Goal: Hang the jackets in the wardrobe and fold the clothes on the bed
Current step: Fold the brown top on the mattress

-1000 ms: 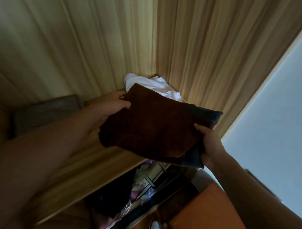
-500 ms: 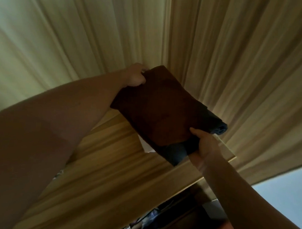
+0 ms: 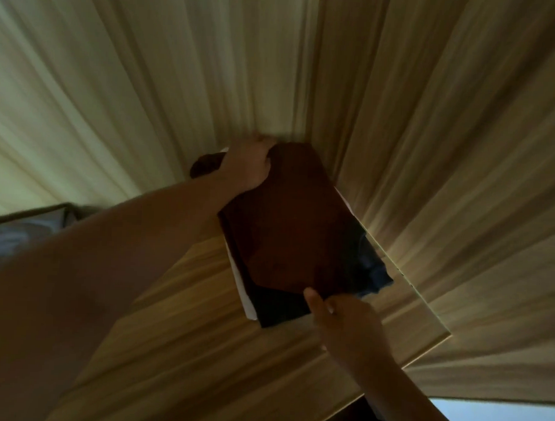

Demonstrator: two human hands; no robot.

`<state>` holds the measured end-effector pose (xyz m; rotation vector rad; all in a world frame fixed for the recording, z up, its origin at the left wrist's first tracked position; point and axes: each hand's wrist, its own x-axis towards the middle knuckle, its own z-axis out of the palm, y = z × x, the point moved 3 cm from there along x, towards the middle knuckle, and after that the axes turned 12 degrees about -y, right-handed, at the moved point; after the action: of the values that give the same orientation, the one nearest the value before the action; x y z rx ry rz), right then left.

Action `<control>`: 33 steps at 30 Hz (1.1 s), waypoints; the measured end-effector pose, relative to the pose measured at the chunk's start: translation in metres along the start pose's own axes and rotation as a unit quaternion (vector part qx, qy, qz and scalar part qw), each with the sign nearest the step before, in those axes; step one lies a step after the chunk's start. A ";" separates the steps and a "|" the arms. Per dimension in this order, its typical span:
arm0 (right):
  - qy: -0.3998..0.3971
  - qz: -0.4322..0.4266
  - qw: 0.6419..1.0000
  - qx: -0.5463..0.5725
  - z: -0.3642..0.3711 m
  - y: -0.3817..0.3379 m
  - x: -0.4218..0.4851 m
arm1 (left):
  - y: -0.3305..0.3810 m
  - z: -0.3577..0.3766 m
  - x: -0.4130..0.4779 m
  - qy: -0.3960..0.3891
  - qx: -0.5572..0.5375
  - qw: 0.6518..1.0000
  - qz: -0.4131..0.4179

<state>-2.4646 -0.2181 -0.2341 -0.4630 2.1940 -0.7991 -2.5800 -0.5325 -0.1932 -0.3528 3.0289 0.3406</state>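
Note:
A folded brown garment (image 3: 288, 229) lies on top of a folded dark blue one (image 3: 373, 272), with a white garment (image 3: 242, 295) showing under their left edge. The stack sits on a wooden wardrobe shelf (image 3: 171, 332), pushed towards the back corner. My left hand (image 3: 249, 165) grips the far end of the brown garment near the back wall. My right hand (image 3: 344, 319) holds the near edge of the stack, thumb on top; its fingers underneath are hidden.
Wood-grain wardrobe walls (image 3: 429, 152) close in behind and to the right of the shelf. A dark rounded item (image 3: 205, 165) lies behind my left hand. A grey fabric storage box (image 3: 27, 223) stands at the far left. The shelf's front edge runs low right.
Both hands have carried the brown and blue stack from mid-air down and back into the shelf corner, onto the white garment. The view has tilted further up.

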 end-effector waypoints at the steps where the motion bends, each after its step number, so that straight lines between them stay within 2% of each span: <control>1: 0.095 -0.091 0.987 -0.094 -0.010 -0.009 -0.002 | 0.000 0.007 -0.007 0.027 0.034 0.999 -0.005; 2: 0.184 -0.169 0.957 -0.149 -0.019 -0.018 0.000 | -0.002 0.016 -0.013 0.034 0.075 0.997 -0.016; 3: 0.239 -0.213 0.929 -0.189 -0.026 -0.026 0.009 | -0.006 0.024 -0.017 0.020 0.109 0.994 -0.027; 4: 0.235 -0.203 0.922 -0.230 -0.029 -0.032 0.026 | -0.011 0.032 -0.020 -0.005 0.128 0.991 -0.035; 7: 0.096 -0.074 0.929 -0.351 -0.019 -0.027 0.083 | -0.026 0.048 -0.017 -0.047 0.112 0.992 -0.039; 8: 0.085 -0.062 0.923 -0.369 -0.014 -0.020 0.094 | -0.030 0.052 -0.013 -0.051 0.098 0.993 -0.039; 14: 0.086 -0.061 0.919 -0.381 -0.014 -0.013 0.118 | -0.048 0.072 0.003 -0.031 0.064 0.997 -0.035; 19: -0.005 -0.029 0.932 -0.360 -0.035 -0.035 0.120 | -0.029 0.065 -0.006 -0.097 0.108 0.986 -0.088; 20: 0.009 -0.032 0.935 -0.354 -0.044 -0.044 0.121 | -0.022 0.066 -0.013 -0.094 0.115 0.983 -0.105; 23: 0.122 -0.078 0.921 -0.362 -0.054 -0.063 0.134 | -0.009 0.074 -0.036 -0.059 0.094 0.986 -0.127; 25: 0.110 -0.102 0.914 -0.378 -0.043 -0.062 0.150 | -0.013 0.082 -0.044 -0.032 0.073 0.989 -0.124; 27: 0.081 -0.089 0.917 -0.380 -0.035 -0.054 0.167 | -0.018 0.087 -0.042 -0.002 0.048 0.992 -0.118; 33: 0.107 -0.088 0.910 -0.390 -0.033 -0.049 0.188 | -0.028 0.098 -0.032 0.027 0.010 0.993 -0.116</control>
<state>-2.6093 -0.3422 -0.2821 -1.0094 2.6586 -0.0061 -2.5383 -0.5297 -0.2914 -0.7168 2.9969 0.2881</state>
